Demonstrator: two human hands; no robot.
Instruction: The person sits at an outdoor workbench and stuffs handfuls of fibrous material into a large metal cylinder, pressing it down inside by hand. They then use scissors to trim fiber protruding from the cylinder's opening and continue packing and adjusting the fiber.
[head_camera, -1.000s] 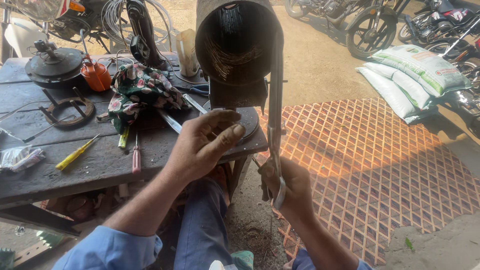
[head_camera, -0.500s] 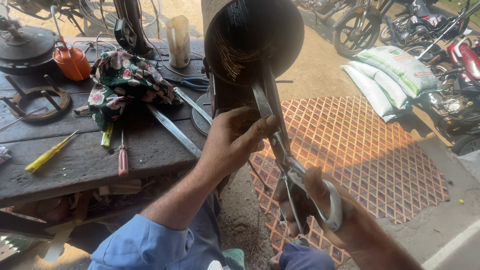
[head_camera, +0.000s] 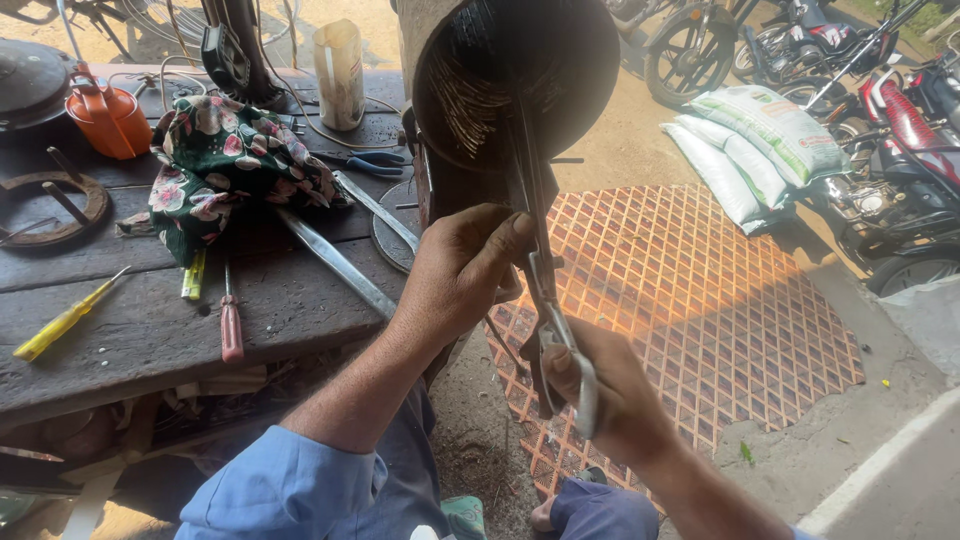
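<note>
Head view is looking down on a dark weathered wooden surface (head_camera: 150, 310), and beside its right edge a large dark sheet-metal cylinder (head_camera: 520, 80) is standing with its open round mouth facing the camera. This cylinder is serving as the landmark. Below and right of it, an orange diamond-pattern metal mesh sheet (head_camera: 700, 300) is lying on the dirt ground; farther right, white and green woven sacks (head_camera: 760, 140) are resting near parked motorcycles (head_camera: 900, 150).

Left of the cylinder, a green floral cloth (head_camera: 230, 160) is lying bunched on the surface, with an orange plastic oil can (head_camera: 105, 115) beyond it and a red-handled screwdriver (head_camera: 231, 325) and a yellow-handled screwdriver (head_camera: 60, 322) nearer the camera.

Long steel tin snips (head_camera: 545, 290) are running nearly vertical from the cylinder's lower rim down toward the person. The right hand (head_camera: 610, 390) is closing around the snips' handles, directly below the cylinder. The left hand (head_camera: 460, 270) is nearer the rim, its fingers curled and its thumb pressing against the snips' shaft just under the cylinder's edge. The blades are reaching into the mouth; whether they are biting metal I cannot tell.
</note>
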